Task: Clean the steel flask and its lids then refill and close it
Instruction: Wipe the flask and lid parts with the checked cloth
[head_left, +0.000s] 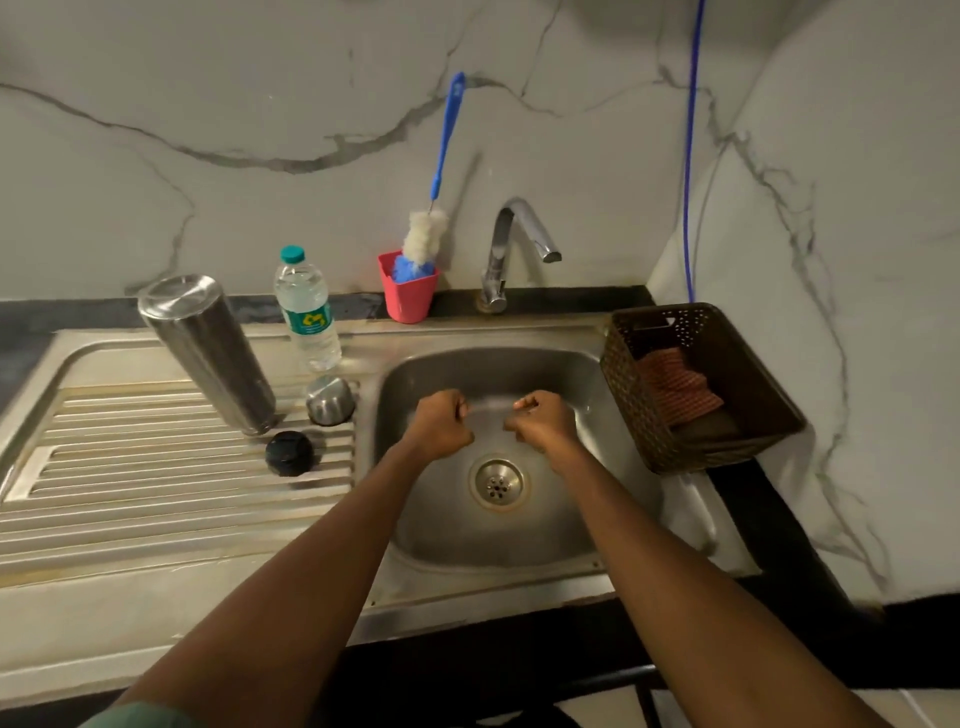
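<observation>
Stainless steel makes up the square sink basin (519, 540), and everything else sits around it. Over the basin, just beyond its round drain strainer (497, 483), both bare hands hover side by side with a small gap between them. The left hand (441, 426) has its fingers curled into a fist, and so does the right hand (543, 422). Nothing shows inside either grip, though the knuckles are slightly blurred.

Left of the basin lies the ribbed steel drainboard (156, 493), which carries the task's pieces. The tall cylindrical steel flask (208, 353) stands on it mouth down, leaning in this wide view. The small domed steel cup lid (330, 400) rests upside down beside the flask, at the basin's left rim. The round black inner lid (289, 453) lies just nearer the viewer, close to the flask's mouth.

Behind the basin's left corner stands a clear plastic water bottle with a teal cap (307, 317). A red plastic cup (410, 296) behind the basin holds a long blue-handled bottle brush (426, 239), which leans on the marble wall. The curved chrome tap (511, 244) rises behind the basin, and no water is visible at its spout. On the counter at the basin's right rim sits a brown perforated plastic basket (649, 415) with a folded reddish striped cloth (675, 389) inside.
</observation>
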